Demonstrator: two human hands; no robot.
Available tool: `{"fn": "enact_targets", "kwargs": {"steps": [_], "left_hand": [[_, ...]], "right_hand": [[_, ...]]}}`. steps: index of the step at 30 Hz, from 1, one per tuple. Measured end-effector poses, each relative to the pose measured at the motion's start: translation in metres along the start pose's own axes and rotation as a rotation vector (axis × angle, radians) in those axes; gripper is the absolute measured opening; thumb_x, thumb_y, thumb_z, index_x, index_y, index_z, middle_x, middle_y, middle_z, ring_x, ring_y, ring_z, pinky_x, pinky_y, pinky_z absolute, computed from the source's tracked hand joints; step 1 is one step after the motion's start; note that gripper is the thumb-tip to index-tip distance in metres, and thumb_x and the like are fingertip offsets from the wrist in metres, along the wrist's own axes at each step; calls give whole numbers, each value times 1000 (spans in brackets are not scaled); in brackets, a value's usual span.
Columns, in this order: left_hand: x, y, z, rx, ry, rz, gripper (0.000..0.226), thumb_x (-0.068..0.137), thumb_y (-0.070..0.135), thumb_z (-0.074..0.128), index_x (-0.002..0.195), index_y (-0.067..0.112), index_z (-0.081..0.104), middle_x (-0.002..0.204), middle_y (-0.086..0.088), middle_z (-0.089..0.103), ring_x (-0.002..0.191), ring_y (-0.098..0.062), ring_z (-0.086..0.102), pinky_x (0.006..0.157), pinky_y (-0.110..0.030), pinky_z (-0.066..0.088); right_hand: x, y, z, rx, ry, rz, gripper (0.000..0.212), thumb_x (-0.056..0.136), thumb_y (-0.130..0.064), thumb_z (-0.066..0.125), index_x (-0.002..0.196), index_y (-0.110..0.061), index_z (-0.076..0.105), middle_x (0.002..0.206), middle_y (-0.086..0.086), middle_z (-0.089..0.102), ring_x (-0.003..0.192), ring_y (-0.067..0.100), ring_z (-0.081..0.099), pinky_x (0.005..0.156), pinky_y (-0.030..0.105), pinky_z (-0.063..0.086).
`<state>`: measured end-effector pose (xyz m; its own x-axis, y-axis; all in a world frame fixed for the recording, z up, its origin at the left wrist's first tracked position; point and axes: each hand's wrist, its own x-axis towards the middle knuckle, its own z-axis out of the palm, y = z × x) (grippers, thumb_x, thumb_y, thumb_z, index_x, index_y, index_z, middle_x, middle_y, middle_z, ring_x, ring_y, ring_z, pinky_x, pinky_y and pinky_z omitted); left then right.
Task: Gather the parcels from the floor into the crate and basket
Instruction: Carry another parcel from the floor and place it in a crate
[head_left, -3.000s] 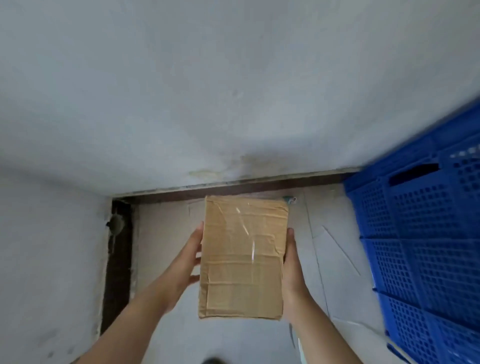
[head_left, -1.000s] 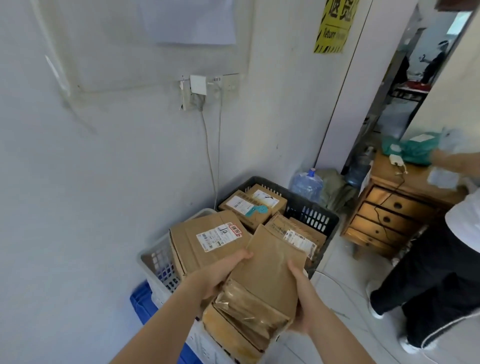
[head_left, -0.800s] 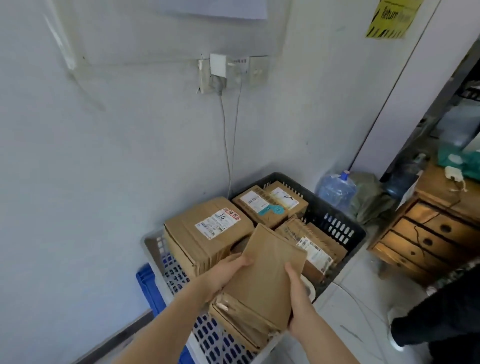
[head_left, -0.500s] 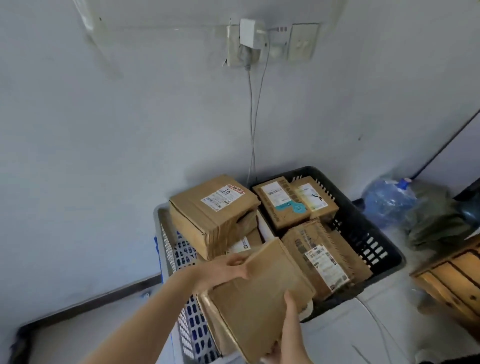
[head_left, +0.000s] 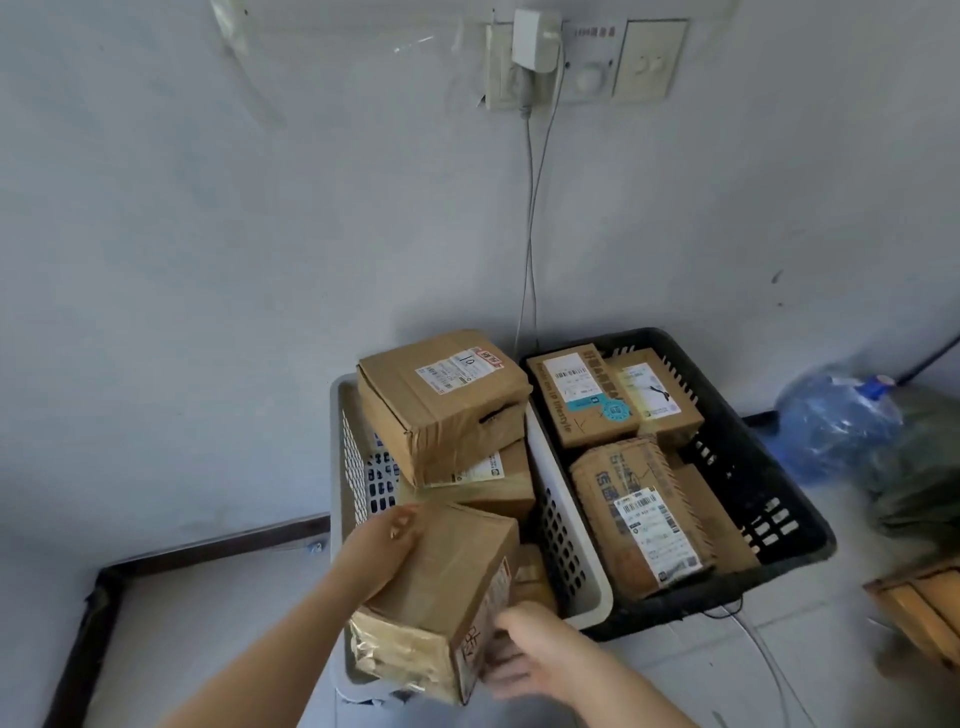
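A taped brown cardboard parcel (head_left: 447, 587) rests tilted on the near end of the white slotted basket (head_left: 345, 467). My left hand (head_left: 382, 545) lies on its top left side and my right hand (head_left: 524, 654) presses its lower right side. Behind it in the basket, a large labelled box (head_left: 441, 400) is stacked on another box (head_left: 488, 478). The black crate (head_left: 769, 493) to the right holds several labelled parcels (head_left: 639, 514).
The basket and crate stand against a pale wall with a socket and charger (head_left: 535, 47), whose cable hangs down behind them. A blue water bottle (head_left: 836, 421) and a dark bag lie at the right, a wooden drawer unit's corner (head_left: 919, 603) at lower right.
I turned from the floor corner to the basket with the parcel in both hands and lowered it onto the basket's near end. My view dropped and closed in.
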<state>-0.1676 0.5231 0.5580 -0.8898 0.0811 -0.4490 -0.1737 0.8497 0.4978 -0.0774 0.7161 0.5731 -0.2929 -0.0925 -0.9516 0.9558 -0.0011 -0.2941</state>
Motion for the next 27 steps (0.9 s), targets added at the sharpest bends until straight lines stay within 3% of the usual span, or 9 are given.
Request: {"fn": "enact_targets", "kwargs": {"steps": [4,7,11,13,17,19,22,25,27], "left_hand": [[1,1,-1,-52,-34,2,30,95,19,48,122,24,60,124,-2,60,112,-20,59,88,-27,46],[5,-7,5,-23,-159,-16,30,89,29,57,118,27,62,125,0,48,100,-19,60,89,-32,53],[7,-1,7,-58,-166,10,45,87,39,65,129,25,54,123,3,33,96,-13,54,75,-19,48],[9,5,8,-86,-185,52,43,87,37,67,126,23,56,121,6,34,97,-11,53,76,-17,45],[9,14,3,-208,-338,96,26,85,32,68,109,27,62,129,-1,50,104,-24,63,90,-37,56],[12,11,2,-229,-371,92,37,78,36,71,113,30,59,131,-4,50,108,-25,61,92,-41,56],[17,2,1,-299,-340,71,72,71,38,72,136,27,44,143,-4,35,125,-24,46,101,-38,49],[20,-7,0,-421,-425,45,73,86,23,69,146,14,27,144,-7,37,120,-19,47,82,-20,52],[20,-14,-7,-520,-496,14,68,91,14,64,146,12,23,131,-8,50,106,-19,59,71,-22,56]], "right_hand": [[-16,-21,-21,-495,37,-194,30,100,-38,44,125,-23,48,111,3,67,89,17,67,93,40,53],[-40,-40,-48,-578,23,-311,28,100,-41,44,120,-23,54,108,1,70,97,16,69,92,38,54],[-53,-52,-68,-563,60,-377,25,101,-39,47,119,-24,56,108,2,71,97,16,69,91,39,55],[-49,-48,-61,-620,72,-352,29,101,-39,44,125,-23,52,114,2,66,100,16,67,96,40,53],[-21,-44,-42,-725,138,-350,56,98,-50,43,146,-24,30,137,4,48,114,19,57,98,40,51],[-11,-48,-38,-650,184,-326,67,97,-54,45,152,-24,21,146,6,40,122,24,50,97,43,52],[-2,-60,-37,-572,158,-240,69,98,-50,49,153,-21,22,145,7,42,119,25,52,97,45,53],[-1,-72,-31,-637,146,-193,71,96,-45,55,154,-22,22,145,7,42,120,27,53,92,44,55],[1,-79,-25,-683,158,-159,74,95,-46,57,155,-23,19,149,7,38,125,29,50,91,45,56]]}}
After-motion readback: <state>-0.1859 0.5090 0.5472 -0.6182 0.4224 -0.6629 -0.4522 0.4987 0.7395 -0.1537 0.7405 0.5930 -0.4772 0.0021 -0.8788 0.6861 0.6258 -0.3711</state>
